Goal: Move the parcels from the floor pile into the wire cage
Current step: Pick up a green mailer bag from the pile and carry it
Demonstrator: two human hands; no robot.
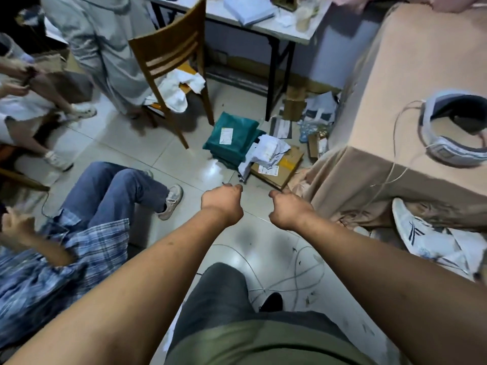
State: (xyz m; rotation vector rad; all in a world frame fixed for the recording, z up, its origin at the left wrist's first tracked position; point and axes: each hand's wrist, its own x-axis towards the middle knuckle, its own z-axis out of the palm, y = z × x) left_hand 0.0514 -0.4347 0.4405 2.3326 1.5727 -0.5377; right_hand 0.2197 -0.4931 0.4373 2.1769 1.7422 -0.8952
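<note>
Both arms are stretched out in front of me, low over the tiled floor. My left hand (222,204) has its fingers curled under into a fist, with nothing in it that I can see. My right hand (288,209) is the same: knuckles up, fingers tucked, empty.

The pile of parcels (253,156) lies on the floor just ahead of both hands, between the wooden chair (171,48) and the cloth-draped table (395,88). Green poly mailers (233,138) are stacked at the back left. A crumpled white bag (267,150) slumps against them, and it rests on a flat cardboard box (280,168), the parcel nearest my right hand. There's no wire cage in view, so I can't tell where the carry ends.

My read on handling: the green mailers look soft, floppy and slick, and probably light. A corner pinch would let them sag and slide, so I'd scoop flat under the stack with both hands. The white bag will crush anywhere I grab it. The box is stiff and likely the heaviest, so I'd take it by two opposite edges once the bag is off.
</note>
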